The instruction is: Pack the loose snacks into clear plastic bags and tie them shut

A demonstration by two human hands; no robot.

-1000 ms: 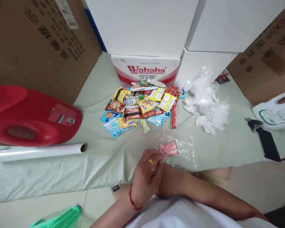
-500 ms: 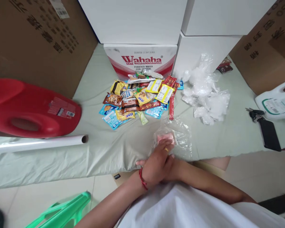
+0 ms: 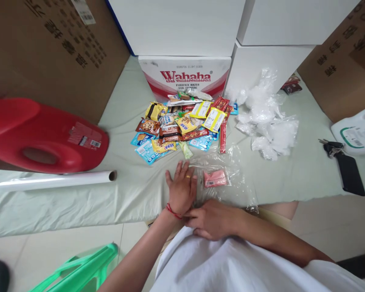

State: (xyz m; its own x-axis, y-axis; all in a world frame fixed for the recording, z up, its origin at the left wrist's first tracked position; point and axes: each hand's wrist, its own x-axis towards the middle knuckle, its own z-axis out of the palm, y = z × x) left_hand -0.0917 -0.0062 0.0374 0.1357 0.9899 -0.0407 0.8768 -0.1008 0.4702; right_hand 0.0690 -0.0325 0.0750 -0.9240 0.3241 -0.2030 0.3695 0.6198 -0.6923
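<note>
- Head view: one pink packet (image 3: 215, 178) lies near the front of the worktop (image 3: 134, 182), amid one spread clear bag (image 3: 235, 172); whether it is inside or beneath the film cannot be told.
- The person's left hand (image 3: 181, 186) rests flat beside the packet, its grip wide, fingers spread.
- The right hand (image 3: 211, 219) lies at the front edge, fingers towards the left wrist; its underside is hidden, so its grip cannot be told.
- Beyond the packet sits one snack pile (image 3: 182, 125), too overlapped to count; two yellow-and-white packs (image 3: 214, 119) lie on top.
- Right of it, crumpled clear bags (image 3: 264, 117) form a heap, number unclear.
- Behind, one Wahaha box (image 3: 185, 77) and three plain white boxes (image 3: 185, 24) block the back; two brown cartons (image 3: 57, 48) flank them.
- Left: one red jug (image 3: 57, 138), one white roll (image 3: 61, 180).
- Right: one white jug (image 3: 359, 129), one key bunch (image 3: 331, 149), one black flat object (image 3: 349, 172).
- Below, on the floor: one green plastic piece (image 3: 82, 267).
</note>
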